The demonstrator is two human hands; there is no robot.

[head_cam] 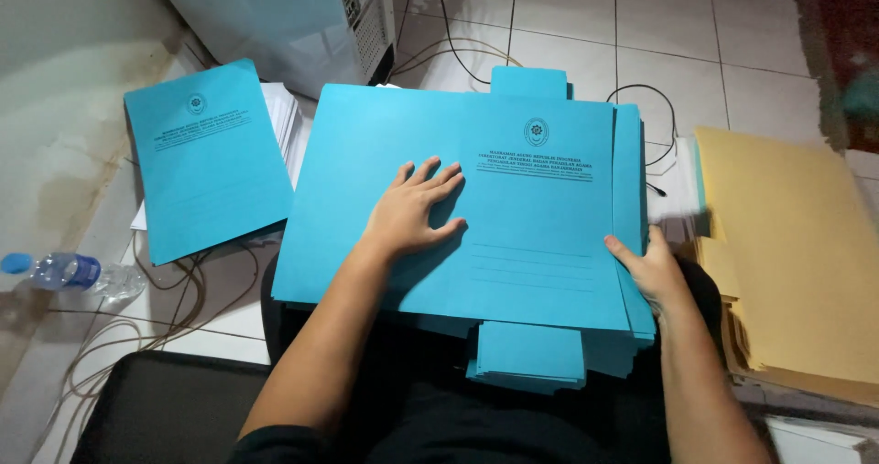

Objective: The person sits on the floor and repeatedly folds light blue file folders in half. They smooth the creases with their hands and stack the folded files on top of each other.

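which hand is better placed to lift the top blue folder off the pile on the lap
Probably the right hand: its fingers already grip the right edge of the top blue folder. The left hand lies flat on its face, pressing down.

Seen from above, a person's left hand (417,210) lies flat, fingers spread, on an unfolded blue paper folder (513,217) topping a stack on their lap. The right hand (652,267) grips the folder's right edge. A second blue folder (206,157) lies to the left on white papers; yellow folders (792,244) are piled at right. A plastic water bottle (69,272) lies on the tiled floor (568,16).
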